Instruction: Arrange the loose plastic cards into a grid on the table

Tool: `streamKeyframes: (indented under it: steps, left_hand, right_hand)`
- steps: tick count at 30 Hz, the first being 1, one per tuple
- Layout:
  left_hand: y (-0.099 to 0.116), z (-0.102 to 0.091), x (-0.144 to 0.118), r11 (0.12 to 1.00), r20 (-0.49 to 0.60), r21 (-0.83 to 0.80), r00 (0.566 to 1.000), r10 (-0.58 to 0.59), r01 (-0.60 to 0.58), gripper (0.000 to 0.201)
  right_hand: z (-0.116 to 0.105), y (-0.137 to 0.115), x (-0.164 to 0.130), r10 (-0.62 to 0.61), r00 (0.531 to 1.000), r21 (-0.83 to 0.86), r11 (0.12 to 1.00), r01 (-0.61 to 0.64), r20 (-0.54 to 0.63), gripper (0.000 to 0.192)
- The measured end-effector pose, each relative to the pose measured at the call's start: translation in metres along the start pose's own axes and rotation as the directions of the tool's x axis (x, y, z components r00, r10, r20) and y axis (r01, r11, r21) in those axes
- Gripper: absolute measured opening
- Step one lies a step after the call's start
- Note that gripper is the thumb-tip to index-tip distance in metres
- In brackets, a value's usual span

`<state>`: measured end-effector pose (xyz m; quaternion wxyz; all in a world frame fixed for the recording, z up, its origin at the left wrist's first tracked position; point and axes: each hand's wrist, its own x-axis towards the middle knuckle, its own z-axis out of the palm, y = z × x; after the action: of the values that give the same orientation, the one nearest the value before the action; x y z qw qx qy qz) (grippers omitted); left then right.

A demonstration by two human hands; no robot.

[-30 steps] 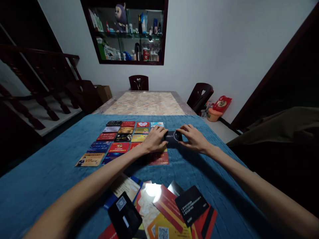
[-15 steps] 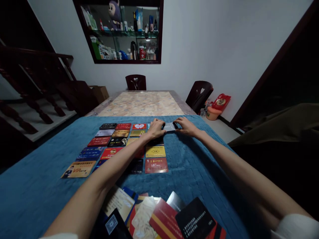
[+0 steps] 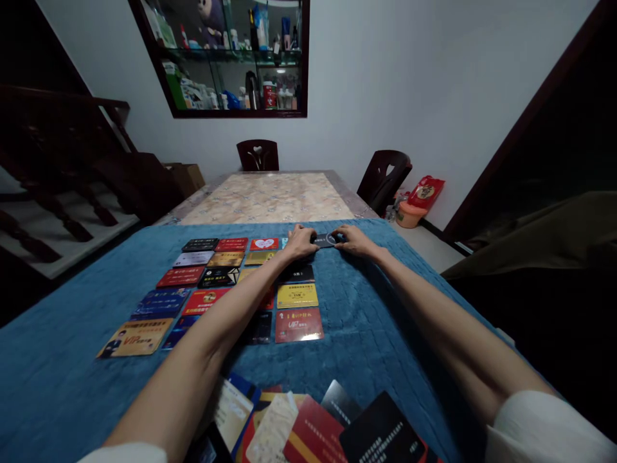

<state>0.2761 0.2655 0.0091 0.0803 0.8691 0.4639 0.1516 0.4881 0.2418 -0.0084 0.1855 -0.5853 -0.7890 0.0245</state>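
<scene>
Head camera: both my arms stretch across a blue cloth [image 3: 385, 334] to its far edge. My left hand [image 3: 299, 242] and right hand [image 3: 353, 241] pinch the two ends of a dark card [image 3: 325, 240], fingers closed on it. Rows of cards [image 3: 216, 276] lie to its left; a loose pile [image 3: 313, 424] sits near me.

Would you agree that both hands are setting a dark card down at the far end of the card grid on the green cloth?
Not quite: the head view shows a blue cloth, not green. The rest stands: the left hand and right hand are on a dark card at the far end of the card grid.
</scene>
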Motion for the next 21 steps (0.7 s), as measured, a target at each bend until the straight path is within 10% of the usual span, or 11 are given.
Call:
streamKeyframes:
  steps: [21]
  left_hand:
    - [0.008,-0.001,0.0,1.0,0.052,0.03,0.999,0.003,-0.005,0.037]
  right_hand:
    - [0.001,-0.005,-0.012,0.049,0.999,0.138,0.989,-0.047,-0.01,0.03]
